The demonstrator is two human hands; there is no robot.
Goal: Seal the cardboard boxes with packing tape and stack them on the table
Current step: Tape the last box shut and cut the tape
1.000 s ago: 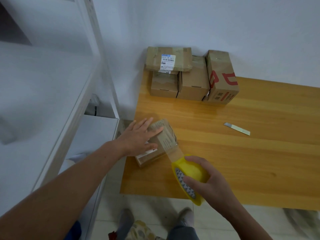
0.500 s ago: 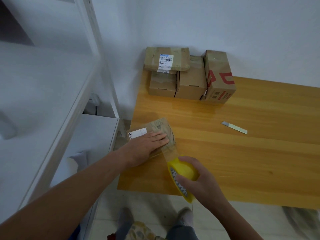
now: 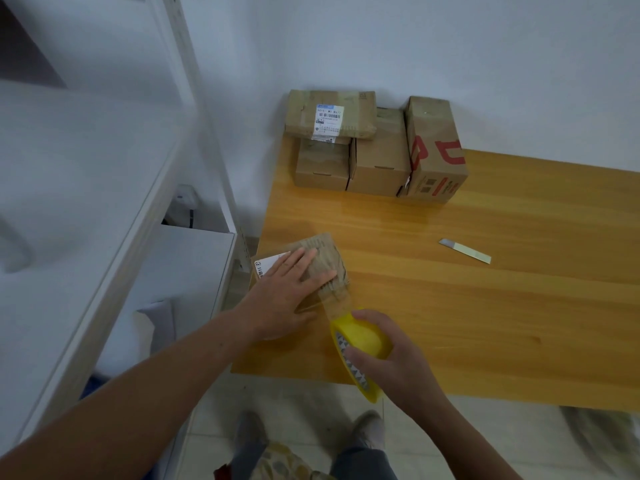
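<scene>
A small cardboard box [image 3: 323, 252] with a white label lies at the left edge of the wooden table [image 3: 485, 306]. My left hand [image 3: 287, 292] presses flat on its top with straight fingers. My right hand [image 3: 391, 355] grips a yellow roll of packing tape [image 3: 360, 351] just in front of the box. A clear strip of tape [image 3: 337, 301] stretches from the roll up onto the box. Against the wall stand several sealed boxes [image 3: 379, 157], one flat box [image 3: 330, 114] lying on top of them.
A small blade [image 3: 464, 251] lies on the table to the right of the box. A white shelf unit [image 3: 145, 209] stands close on the left. My feet [image 3: 308, 434] are on the tiled floor below the table's near edge.
The box has been laid flat and my left hand now presses on its top, further toward the near side. My right hand has drawn the tape roll back, lengthening the strip.
</scene>
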